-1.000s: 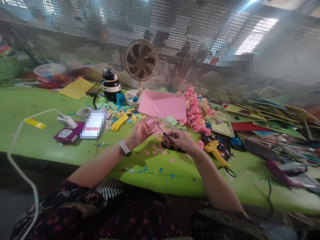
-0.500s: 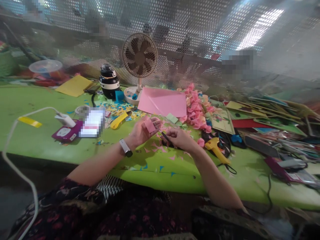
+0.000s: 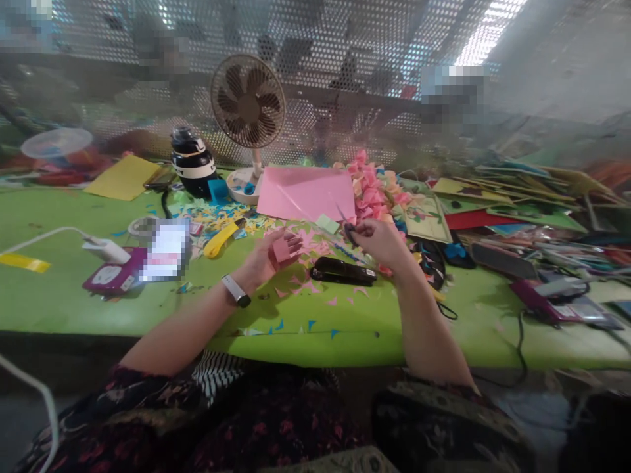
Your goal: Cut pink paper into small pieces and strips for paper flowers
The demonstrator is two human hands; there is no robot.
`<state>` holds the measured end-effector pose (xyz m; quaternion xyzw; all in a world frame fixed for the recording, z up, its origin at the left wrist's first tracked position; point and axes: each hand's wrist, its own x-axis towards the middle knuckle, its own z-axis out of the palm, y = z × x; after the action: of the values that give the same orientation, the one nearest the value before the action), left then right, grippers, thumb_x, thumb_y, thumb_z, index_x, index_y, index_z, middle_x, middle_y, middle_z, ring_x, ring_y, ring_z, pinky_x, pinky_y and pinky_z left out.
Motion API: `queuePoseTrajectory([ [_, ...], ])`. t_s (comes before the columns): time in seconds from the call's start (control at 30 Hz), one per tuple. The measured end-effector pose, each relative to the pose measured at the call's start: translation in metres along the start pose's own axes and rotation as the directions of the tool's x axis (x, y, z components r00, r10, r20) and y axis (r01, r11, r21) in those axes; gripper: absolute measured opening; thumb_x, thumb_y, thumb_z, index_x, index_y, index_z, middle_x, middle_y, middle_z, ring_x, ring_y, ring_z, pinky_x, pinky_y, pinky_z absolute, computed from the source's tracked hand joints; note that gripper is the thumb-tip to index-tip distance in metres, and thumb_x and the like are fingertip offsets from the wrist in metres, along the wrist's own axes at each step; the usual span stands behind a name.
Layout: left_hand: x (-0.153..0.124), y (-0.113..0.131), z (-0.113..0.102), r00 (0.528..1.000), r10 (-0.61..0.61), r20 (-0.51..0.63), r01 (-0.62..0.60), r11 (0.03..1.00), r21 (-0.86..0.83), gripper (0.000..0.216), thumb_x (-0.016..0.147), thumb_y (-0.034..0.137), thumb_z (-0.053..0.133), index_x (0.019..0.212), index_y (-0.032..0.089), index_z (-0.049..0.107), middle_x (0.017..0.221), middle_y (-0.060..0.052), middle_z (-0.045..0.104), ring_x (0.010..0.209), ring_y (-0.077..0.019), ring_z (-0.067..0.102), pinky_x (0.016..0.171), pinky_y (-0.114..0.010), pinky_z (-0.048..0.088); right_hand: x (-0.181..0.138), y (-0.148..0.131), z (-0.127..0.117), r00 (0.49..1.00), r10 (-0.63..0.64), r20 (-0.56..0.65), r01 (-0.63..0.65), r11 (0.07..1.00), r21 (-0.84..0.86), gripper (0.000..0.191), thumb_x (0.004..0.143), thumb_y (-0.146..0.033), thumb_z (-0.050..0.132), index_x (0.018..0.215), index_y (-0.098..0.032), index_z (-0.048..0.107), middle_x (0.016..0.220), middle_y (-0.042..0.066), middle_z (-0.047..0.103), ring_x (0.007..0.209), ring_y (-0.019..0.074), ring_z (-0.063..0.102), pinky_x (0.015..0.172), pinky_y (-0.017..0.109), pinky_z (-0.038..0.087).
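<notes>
My left hand [image 3: 266, 256] pinches a small folded pink paper piece [image 3: 282, 248] above the green table [image 3: 73, 302]. A watch sits on that wrist. My right hand [image 3: 378, 240] is further right and closed on small scissors [image 3: 345, 222], whose blades point up and left. A black stapler [image 3: 344, 271] lies on the table between and just below the two hands. Pink paper scraps [image 3: 308, 287] are scattered around it. Behind the hands lies a large pink sheet [image 3: 305, 192], with a heap of pink paper flowers [image 3: 374, 190] to its right.
A small desk fan [image 3: 248, 105] and a black-and-white jar [image 3: 192, 164] stand at the back. At left lie a yellow cutter [image 3: 220, 238], a purple device [image 3: 111, 278] with a white charger cable and a yellow sheet [image 3: 123, 177]. Cards, papers and tools crowd the right side [image 3: 517, 230].
My right hand has lifted away to the right with the scissors, which uncovers the black stapler. The left hand keeps the pink piece. The view has shifted left.
</notes>
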<state>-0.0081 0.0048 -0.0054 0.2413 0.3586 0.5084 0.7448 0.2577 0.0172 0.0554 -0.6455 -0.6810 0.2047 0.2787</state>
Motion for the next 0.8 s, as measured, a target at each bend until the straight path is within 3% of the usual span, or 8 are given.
queuePoseTrajectory([
  [0.1,-0.001,-0.002,-0.001,0.999,0.024,-0.042,-0.022,0.999,0.036,0.019,0.081,0.028,0.086,0.093,0.017,0.076,0.1,-0.009,0.08,0.097,-0.0197,0.075,0.094,-0.036,0.063,0.007,0.009,-0.007,0.992,0.043,-0.12,-0.075,0.96,-0.27,0.032,0.087,-0.051,0.068,0.081,-0.02,0.071,0.081,0.007,0.073,0.078,0.0229,0.065,0.067,0.031,0.041],
  [0.3,0.001,-0.006,-0.003,0.994,0.096,-0.05,-0.085,0.979,0.188,0.02,0.073,0.024,0.093,0.083,0.017,0.077,0.084,-0.003,0.079,0.078,-0.0139,0.074,0.084,-0.03,0.061,0.015,0.018,-0.007,0.991,0.113,-0.068,-0.132,0.852,-0.507,0.034,0.092,-0.05,0.061,0.089,-0.02,0.076,0.093,0.012,0.076,0.089,0.0273,0.067,0.073,0.033,0.043],
  [0.5,-0.003,-0.009,-0.003,0.983,0.165,0.076,-0.181,0.889,0.421,0.029,0.066,0.033,0.097,0.081,0.015,0.079,0.082,-0.005,0.079,0.077,-0.0146,0.072,0.081,-0.029,0.057,0.021,0.027,-0.002,0.986,0.159,-0.048,-0.158,0.811,-0.564,0.033,0.091,-0.05,0.063,0.099,-0.022,0.077,0.103,0.012,0.076,0.095,0.0276,0.068,0.078,0.033,0.045],
  [0.8,-0.005,-0.008,0.0,0.955,0.258,0.147,-0.296,0.79,0.537,0.024,0.067,0.033,0.095,0.077,0.017,0.08,0.079,-0.004,0.076,0.074,-0.0156,0.067,0.078,-0.031,0.055,0.028,0.038,0.003,0.979,0.199,-0.047,-0.186,0.769,-0.611,0.034,0.089,-0.049,0.064,0.102,-0.021,0.077,0.106,0.012,0.076,0.097,0.0282,0.069,0.077,0.034,0.047],
])
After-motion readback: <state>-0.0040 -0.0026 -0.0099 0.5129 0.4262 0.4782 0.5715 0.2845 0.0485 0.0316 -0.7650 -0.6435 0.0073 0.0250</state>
